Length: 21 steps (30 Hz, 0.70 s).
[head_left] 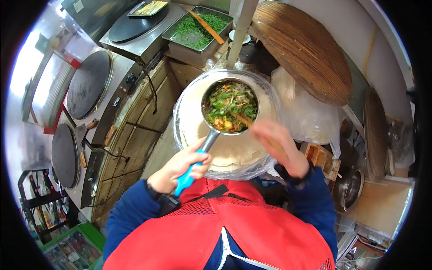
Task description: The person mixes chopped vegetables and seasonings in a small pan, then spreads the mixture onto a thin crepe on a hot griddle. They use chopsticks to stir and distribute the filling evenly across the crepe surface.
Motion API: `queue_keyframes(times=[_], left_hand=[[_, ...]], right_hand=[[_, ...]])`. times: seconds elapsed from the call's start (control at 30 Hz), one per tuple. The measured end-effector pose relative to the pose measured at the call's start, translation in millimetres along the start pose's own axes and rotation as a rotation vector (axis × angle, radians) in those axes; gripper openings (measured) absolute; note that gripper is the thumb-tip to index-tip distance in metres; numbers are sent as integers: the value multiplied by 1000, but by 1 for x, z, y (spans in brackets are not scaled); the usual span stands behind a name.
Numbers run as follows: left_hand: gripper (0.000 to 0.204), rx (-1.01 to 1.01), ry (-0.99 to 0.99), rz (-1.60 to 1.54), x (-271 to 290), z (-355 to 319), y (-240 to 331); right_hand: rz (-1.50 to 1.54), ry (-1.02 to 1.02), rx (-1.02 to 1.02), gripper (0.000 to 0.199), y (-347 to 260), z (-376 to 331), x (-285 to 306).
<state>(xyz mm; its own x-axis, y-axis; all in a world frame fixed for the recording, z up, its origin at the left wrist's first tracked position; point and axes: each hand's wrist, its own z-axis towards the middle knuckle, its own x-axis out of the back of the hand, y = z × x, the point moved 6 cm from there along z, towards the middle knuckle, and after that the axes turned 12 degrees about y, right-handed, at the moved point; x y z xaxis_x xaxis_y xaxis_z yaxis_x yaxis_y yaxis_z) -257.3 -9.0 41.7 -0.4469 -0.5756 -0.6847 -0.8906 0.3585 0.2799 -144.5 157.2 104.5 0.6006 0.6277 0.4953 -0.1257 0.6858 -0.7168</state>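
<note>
My left hand (pixel 186 167) is wrapped round the blue grip (pixel 185 181) of a saucepan with a metal shaft. The steel pan (pixel 204 100) holds mixed food (pixel 230 100): green leaves, pale shreds and some yellow-orange pieces. My right hand (pixel 276 141), a little smeared by motion, is closed on a slim wooden stick (pixel 244 119) whose lower end is in the food at the pan's right side. Whether it is one stick or a pair, I cannot tell. Beneath the pan is a broad, round, pale stack of flatbread-like sheets (pixel 234 155) with clear plastic around its edge.
Several round black griddles (pixel 90 84) line the counter at left. A metal tray of chopped greens (pixel 198 30) with a wooden spatula (pixel 206 27) stands behind. Large round wooden boards (pixel 306 49) lean at right, near a plastic bag (pixel 310 119) and a steel bowl (pixel 348 191).
</note>
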Motion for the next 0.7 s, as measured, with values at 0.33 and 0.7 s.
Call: queue_keyframes(times=[0.33,0.7], left_hand=[[71,-53,97,-168,27,-9,-10],[72,-121,259,-319,27,-1,-45]], right_hand=[[-136,-20,-51,43,94,25,11],[-199,-67,-195,62,392,216,-78]])
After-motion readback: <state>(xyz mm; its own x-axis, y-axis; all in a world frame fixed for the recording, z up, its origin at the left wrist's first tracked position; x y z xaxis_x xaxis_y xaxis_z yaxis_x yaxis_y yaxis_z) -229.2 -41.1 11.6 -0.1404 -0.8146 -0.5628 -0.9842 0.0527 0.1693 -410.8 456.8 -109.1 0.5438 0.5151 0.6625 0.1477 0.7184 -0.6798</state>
